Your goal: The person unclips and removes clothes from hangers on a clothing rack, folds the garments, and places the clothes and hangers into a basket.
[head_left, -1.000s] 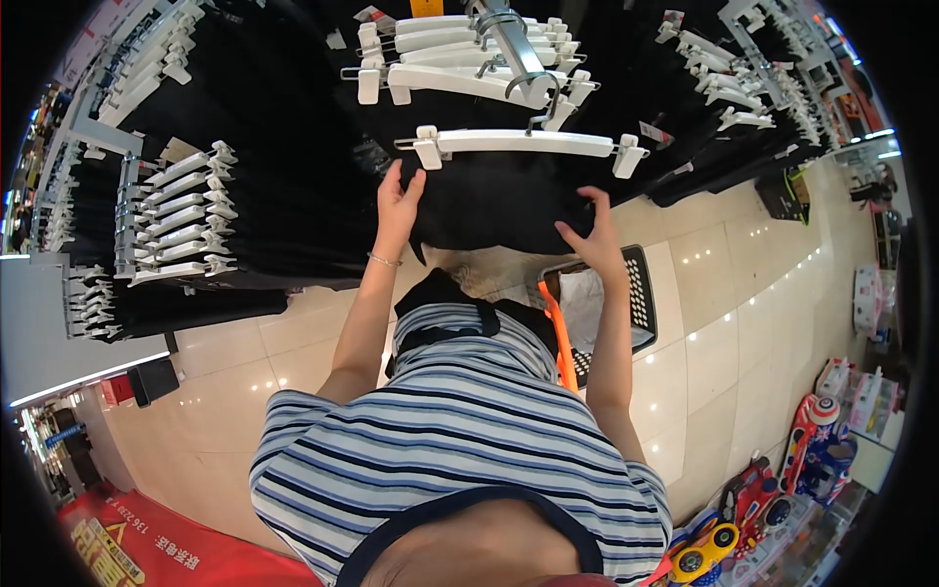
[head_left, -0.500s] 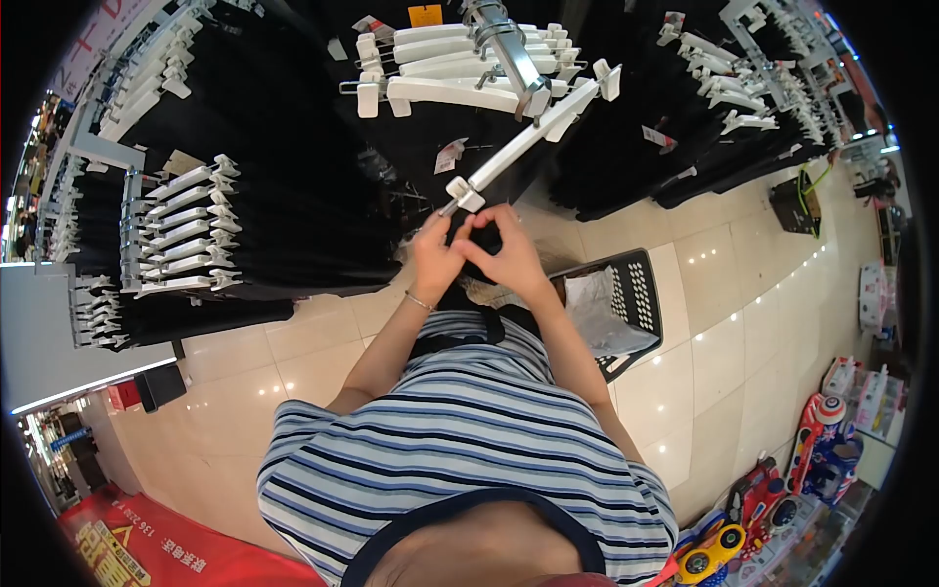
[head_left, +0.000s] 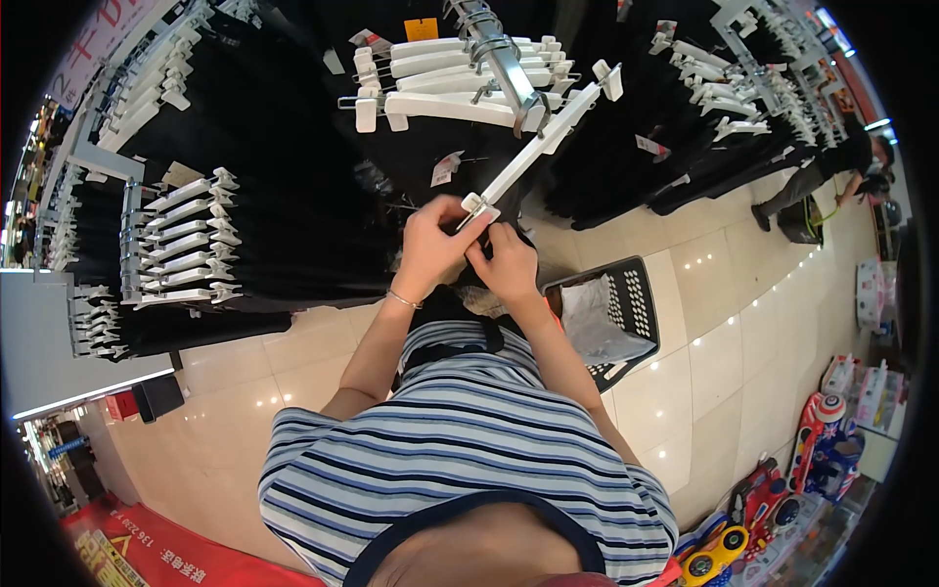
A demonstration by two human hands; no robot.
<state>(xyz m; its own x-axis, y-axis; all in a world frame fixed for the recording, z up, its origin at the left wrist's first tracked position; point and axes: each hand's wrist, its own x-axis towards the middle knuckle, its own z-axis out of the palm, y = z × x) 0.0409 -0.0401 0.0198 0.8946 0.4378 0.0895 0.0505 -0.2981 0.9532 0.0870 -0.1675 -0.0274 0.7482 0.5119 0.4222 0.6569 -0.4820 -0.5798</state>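
A white clip hanger [head_left: 541, 147] hangs slantwise at the front end of the metal rail [head_left: 501, 61]. My left hand [head_left: 431, 245] is closed on the clip at its lower end. Close beside it, below the clip, my right hand [head_left: 509, 262] has its fingers curled together at dark cloth; what they pinch is too small to make out. Several white hangers [head_left: 455, 106] with black garments are lined up on the rail behind. A white price tag [head_left: 446, 168] shows on the black cloth just above my hands.
A black basket [head_left: 641, 303] with clear plastic packaging stands on the floor at right. Racks of black garments [head_left: 284, 166] flank both sides. A person [head_left: 820, 176] beside another basket is at the far right. Colourful toys [head_left: 758, 509] are at lower right, a red banner [head_left: 176, 548] at lower left.
The front hanger swung from level to slanted, and my hands came together at its lower end. My left hand has since closed on the clip. A person has appeared at the far right.
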